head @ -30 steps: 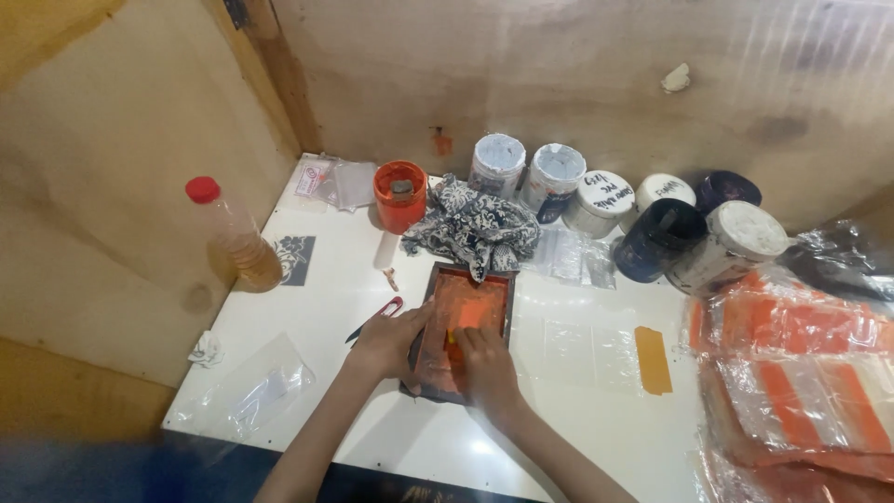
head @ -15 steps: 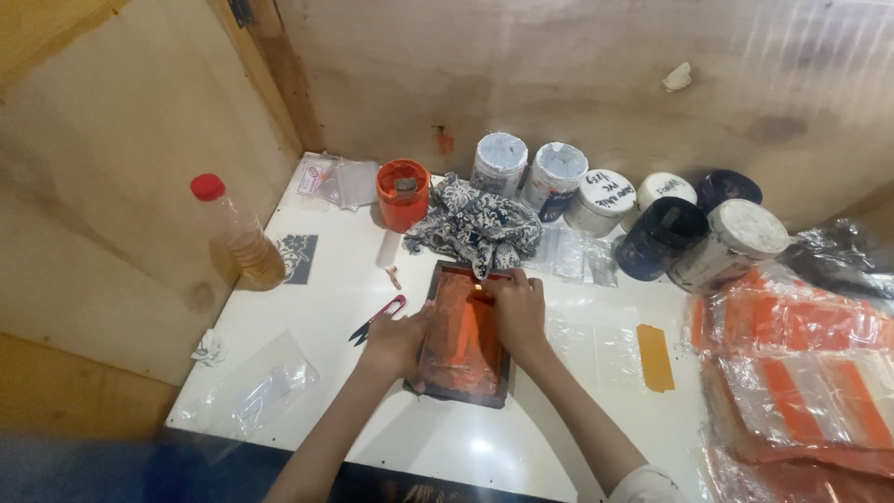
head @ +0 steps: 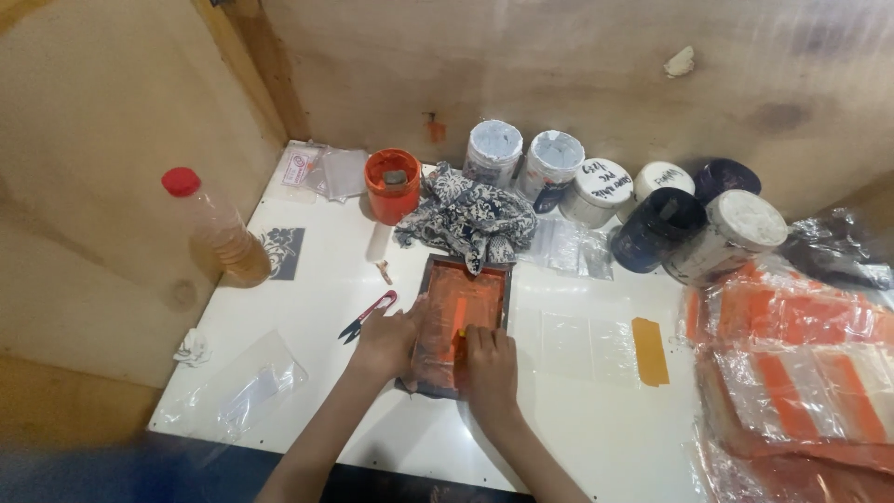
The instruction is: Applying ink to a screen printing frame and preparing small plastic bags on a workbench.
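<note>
A small dark printing frame (head: pixel 463 279) with orange ink on its screen lies flat on the white table (head: pixel 312 289). My left hand (head: pixel 385 341) grips the frame's left edge and holds it down. On the lower half of the screen, my right hand (head: pixel 491 369) presses a small orange scraper (head: pixel 460 337) against it; the fingers hide most of the scraper. Red-handled snips (head: pixel 368 315) lie just left of my left hand.
A patterned cloth (head: pixel 470 217) lies behind the frame, an orange cup (head: pixel 392 184) and a red-capped bottle (head: pixel 219 235) to the left. Several paint jars (head: pixel 596 186) line the wooden back wall. Stacked clear-and-orange bags (head: pixel 801 373) fill the right side. An orange strip (head: pixel 649 351) and a clear bag (head: pixel 247 391) lie on the table.
My right hand slid up the screen to its far end, then came back down to the near end. My left hand stayed on the frame's left edge.
</note>
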